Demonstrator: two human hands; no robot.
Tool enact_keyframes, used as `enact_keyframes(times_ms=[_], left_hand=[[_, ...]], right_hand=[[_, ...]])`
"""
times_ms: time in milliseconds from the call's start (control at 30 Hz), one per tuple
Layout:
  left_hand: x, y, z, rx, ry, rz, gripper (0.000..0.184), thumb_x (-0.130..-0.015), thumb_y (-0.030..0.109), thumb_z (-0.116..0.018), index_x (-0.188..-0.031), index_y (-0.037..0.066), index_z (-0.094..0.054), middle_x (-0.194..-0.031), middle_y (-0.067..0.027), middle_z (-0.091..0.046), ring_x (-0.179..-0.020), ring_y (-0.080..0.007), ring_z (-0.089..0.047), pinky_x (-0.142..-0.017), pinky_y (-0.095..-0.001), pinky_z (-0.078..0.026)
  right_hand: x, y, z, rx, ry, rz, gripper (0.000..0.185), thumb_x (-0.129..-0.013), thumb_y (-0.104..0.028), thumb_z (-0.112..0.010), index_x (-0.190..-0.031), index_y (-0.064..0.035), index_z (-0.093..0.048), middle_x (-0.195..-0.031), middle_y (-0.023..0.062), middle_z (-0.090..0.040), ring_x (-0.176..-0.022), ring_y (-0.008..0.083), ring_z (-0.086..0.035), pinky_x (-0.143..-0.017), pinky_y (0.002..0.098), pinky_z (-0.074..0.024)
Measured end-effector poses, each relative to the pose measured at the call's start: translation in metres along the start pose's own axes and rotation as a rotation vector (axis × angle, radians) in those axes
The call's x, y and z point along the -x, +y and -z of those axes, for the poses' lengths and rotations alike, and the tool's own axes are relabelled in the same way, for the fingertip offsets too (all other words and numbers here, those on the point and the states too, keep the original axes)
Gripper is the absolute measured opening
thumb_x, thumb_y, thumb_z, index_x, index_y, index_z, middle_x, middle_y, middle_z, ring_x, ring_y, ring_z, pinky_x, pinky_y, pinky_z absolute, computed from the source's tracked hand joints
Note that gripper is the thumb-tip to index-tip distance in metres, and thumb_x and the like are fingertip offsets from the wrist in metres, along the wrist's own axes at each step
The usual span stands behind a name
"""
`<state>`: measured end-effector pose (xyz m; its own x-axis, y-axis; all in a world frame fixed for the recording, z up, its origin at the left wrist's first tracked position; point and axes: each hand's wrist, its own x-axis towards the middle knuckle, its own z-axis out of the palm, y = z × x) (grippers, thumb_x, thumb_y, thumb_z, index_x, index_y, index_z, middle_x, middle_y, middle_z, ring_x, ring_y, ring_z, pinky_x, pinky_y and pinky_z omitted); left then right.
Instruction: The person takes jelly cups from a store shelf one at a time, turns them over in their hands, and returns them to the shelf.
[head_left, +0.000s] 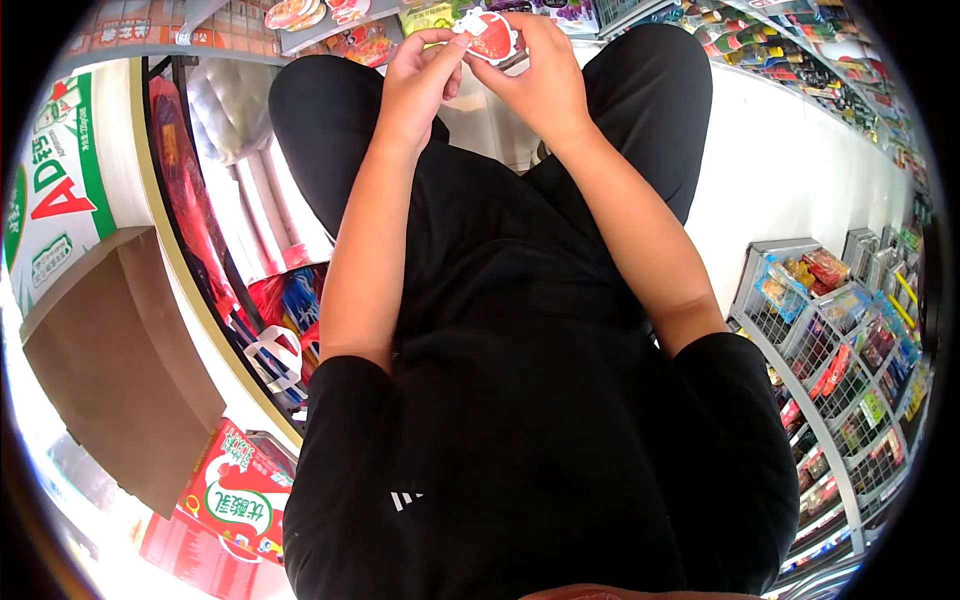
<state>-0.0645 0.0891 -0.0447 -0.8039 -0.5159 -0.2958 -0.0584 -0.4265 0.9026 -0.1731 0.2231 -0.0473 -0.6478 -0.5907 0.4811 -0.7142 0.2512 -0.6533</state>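
Between both hands is a small flat red packet point(492, 40) with a white, wavy edge, shaped a bit like a fruit. My left hand point(425, 82) pinches its left side, thumb against the front. My right hand point(540, 85) grips its right side, with the thumb underneath and fingers along the far edge. The packet is held up above my knees, close to the shelf edge. Part of its face is covered by my fingers, and its print is too small to read.
Beyond my hands a shelf holds colourful packets point(360, 42). Wire baskets point(845, 385) of packaged snacks stand at right. At left are a cardboard flap point(125, 360), a red carton point(235, 485) and a white-green carton point(60, 195). My knees in black trousers point(650, 110) flank my hands.
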Motion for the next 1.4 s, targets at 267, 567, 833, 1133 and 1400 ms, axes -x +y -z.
enact_keyframes(times_ms=[267,567,833,1133,1400], left_hand=[[-0.001,-0.003,0.001,-0.094,0.052,-0.048,0.027,-0.098,0.019,-0.073,-0.113,0.0,-0.061,-0.075,0.0028,-0.057,-0.065,-0.0057,-0.052,-0.059,-0.0226,-0.041],[-0.004,-0.02,0.009,-0.408,-0.015,-0.314,0.068,-0.083,0.026,-0.088,-0.136,0.002,-0.051,-0.116,-0.0072,-0.049,-0.093,-0.0116,-0.055,-0.076,-0.0266,-0.051],[0.007,-0.004,0.001,-0.691,0.018,-0.563,0.072,-0.08,0.019,-0.09,-0.14,0.009,-0.052,-0.128,-0.0083,-0.04,-0.093,-0.0117,-0.061,-0.079,-0.0275,-0.054],[0.008,-0.01,0.004,-0.615,0.0,-0.446,0.071,-0.078,0.023,-0.091,-0.139,0.016,-0.056,-0.125,-0.0071,-0.04,-0.097,-0.0127,-0.056,-0.078,-0.0275,-0.054],[0.01,-0.009,0.0,-0.583,-0.001,-0.462,0.067,-0.081,0.02,-0.088,-0.137,0.01,-0.053,-0.129,-0.0086,-0.045,-0.097,-0.0131,-0.06,-0.074,-0.0281,-0.053]], right_hand=[[0.001,-0.001,-0.008,0.035,-0.021,0.017,0.052,-0.074,-0.024,-0.092,-0.114,-0.0041,-0.066,-0.102,0.012,-0.068,-0.094,0.0297,-0.066,-0.082,0.0387,-0.0553],[0.004,-0.002,-0.016,-0.015,-0.062,-0.053,0.051,-0.074,-0.028,-0.09,-0.113,-0.005,-0.066,-0.102,0.0126,-0.067,-0.098,0.0356,-0.064,-0.089,0.0446,-0.0502],[0.005,-0.003,-0.016,0.001,-0.03,-0.047,0.053,-0.073,-0.032,-0.091,-0.112,-0.0059,-0.066,-0.103,0.0136,-0.067,-0.098,0.0371,-0.064,-0.087,0.0451,-0.0505],[0.004,-0.005,-0.011,-0.024,-0.017,-0.012,0.053,-0.07,-0.029,-0.092,-0.11,-0.0051,-0.067,-0.103,0.013,-0.066,-0.097,0.0357,-0.063,-0.088,0.0448,-0.0496],[0.005,-0.005,-0.012,-0.037,-0.007,-0.007,0.052,-0.07,-0.028,-0.092,-0.107,-0.0034,-0.065,-0.1,0.0133,-0.066,-0.097,0.0368,-0.063,-0.088,0.0447,-0.0493]])
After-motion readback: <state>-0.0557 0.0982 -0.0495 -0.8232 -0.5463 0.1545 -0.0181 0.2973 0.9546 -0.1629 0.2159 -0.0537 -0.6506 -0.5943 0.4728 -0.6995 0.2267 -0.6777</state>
